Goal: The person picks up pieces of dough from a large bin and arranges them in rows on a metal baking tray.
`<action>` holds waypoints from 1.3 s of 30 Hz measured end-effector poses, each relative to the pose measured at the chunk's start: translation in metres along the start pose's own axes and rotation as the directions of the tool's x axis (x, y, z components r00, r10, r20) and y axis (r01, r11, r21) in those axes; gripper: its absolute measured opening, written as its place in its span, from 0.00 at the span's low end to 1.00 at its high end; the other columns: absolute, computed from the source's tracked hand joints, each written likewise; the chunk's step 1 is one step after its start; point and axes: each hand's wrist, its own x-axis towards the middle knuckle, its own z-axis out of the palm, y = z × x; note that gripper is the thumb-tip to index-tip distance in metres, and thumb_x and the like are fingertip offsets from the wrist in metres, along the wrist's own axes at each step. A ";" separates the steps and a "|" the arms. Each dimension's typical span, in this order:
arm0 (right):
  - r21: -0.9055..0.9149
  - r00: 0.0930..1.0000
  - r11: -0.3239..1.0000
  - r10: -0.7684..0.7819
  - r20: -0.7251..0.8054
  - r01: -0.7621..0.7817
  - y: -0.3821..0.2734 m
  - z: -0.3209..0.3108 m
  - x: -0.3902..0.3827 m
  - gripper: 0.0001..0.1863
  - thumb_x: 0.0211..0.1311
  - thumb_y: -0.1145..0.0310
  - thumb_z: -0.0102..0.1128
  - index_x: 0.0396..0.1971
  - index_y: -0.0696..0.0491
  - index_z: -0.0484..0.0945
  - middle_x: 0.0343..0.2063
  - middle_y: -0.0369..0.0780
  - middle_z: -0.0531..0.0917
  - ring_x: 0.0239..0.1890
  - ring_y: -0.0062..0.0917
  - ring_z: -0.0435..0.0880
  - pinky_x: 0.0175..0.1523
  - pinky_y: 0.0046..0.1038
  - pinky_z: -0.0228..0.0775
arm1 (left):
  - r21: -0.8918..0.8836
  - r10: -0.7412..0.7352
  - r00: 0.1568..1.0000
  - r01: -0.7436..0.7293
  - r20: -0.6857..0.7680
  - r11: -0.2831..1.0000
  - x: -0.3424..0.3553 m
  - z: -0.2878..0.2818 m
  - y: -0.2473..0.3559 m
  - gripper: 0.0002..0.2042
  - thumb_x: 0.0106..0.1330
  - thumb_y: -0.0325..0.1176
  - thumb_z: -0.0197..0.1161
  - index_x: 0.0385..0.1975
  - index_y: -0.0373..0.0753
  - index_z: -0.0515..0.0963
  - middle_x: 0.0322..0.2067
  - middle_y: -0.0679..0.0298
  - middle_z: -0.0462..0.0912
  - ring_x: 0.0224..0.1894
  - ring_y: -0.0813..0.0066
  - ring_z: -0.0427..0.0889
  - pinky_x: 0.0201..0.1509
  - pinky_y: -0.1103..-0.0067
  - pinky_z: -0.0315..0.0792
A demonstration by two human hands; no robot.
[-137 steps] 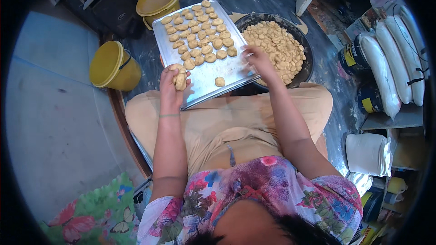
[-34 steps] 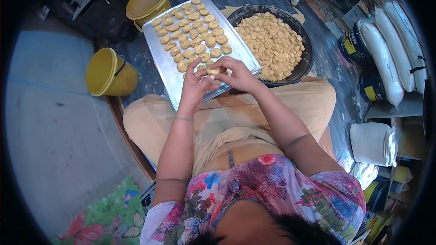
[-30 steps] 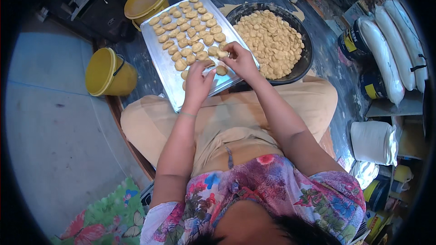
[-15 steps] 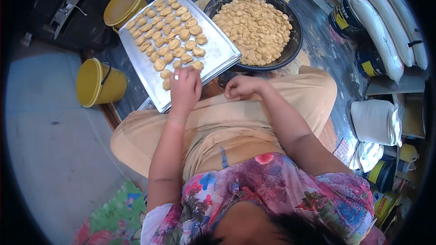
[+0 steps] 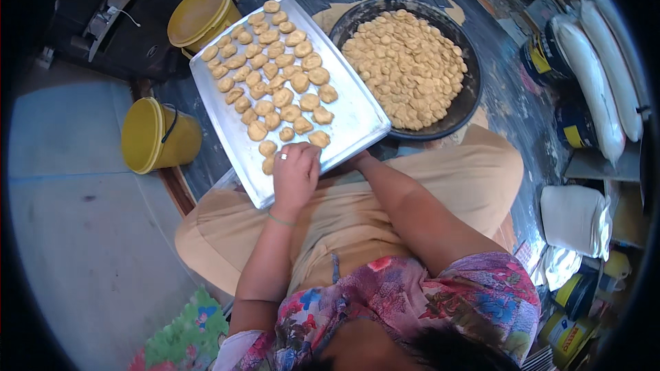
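Observation:
A silver baking tray (image 5: 354,127) lies aslant in front of my crossed legs. Several rows of flattened tan dough pieces (image 5: 282,97) cover much of it, with bare metal along its right side and near corner. My left hand (image 5: 297,173), a ring on one finger, rests over the near end of the tray beside the last dough pieces. Its fingers are curled together, and their tips and anything in them are hidden. At the tray's right near edge my right hand (image 5: 359,159) reaches under or behind the rim, its fingers out of sight.
Right of the tray stands a wide black basin (image 5: 474,89) heaped with dough pieces (image 5: 405,69). Two yellow buckets (image 5: 141,137) are on the left. Filled white plastic bags (image 5: 595,82), dark tubs (image 5: 576,126) and a white sack (image 5: 574,216) line the right side.
My right hand has gone from above my lap to the tray's right near edge, where its fingers are now hidden. My left hand stays curled over the near dough pieces. The view has shifted slightly.

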 end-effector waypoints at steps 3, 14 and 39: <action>-0.039 0.999 0.999 0.020 0.025 -0.019 -0.002 0.007 0.029 0.17 0.47 0.64 0.58 0.39 0.52 0.82 0.41 0.44 0.82 0.46 0.35 0.79 0.50 0.34 0.69 | 0.093 -0.009 0.999 0.006 0.035 0.996 0.015 0.006 0.004 0.10 0.53 0.29 0.63 0.36 0.41 0.75 0.40 0.62 0.76 0.42 0.63 0.73 0.43 0.68 0.64; -0.039 0.998 0.998 -0.037 0.056 0.039 0.016 -0.001 0.042 0.17 0.46 0.66 0.58 0.39 0.52 0.81 0.39 0.44 0.82 0.44 0.35 0.79 0.50 0.35 0.70 | 0.043 -0.134 0.959 0.127 0.249 0.991 0.024 -0.013 0.001 0.12 0.48 0.31 0.67 0.32 0.42 0.75 0.38 0.63 0.75 0.44 0.62 0.72 0.47 0.67 0.61; 0.080 0.591 0.713 -0.509 -0.626 0.697 -0.082 -0.257 -0.141 0.12 0.52 0.71 0.65 0.38 0.53 0.78 0.37 0.39 0.80 0.41 0.31 0.78 0.48 0.31 0.68 | 0.194 -0.052 0.997 0.040 0.059 0.980 0.041 0.021 0.006 0.16 0.55 0.31 0.61 0.45 0.40 0.77 0.39 0.63 0.75 0.46 0.65 0.70 0.51 0.68 0.59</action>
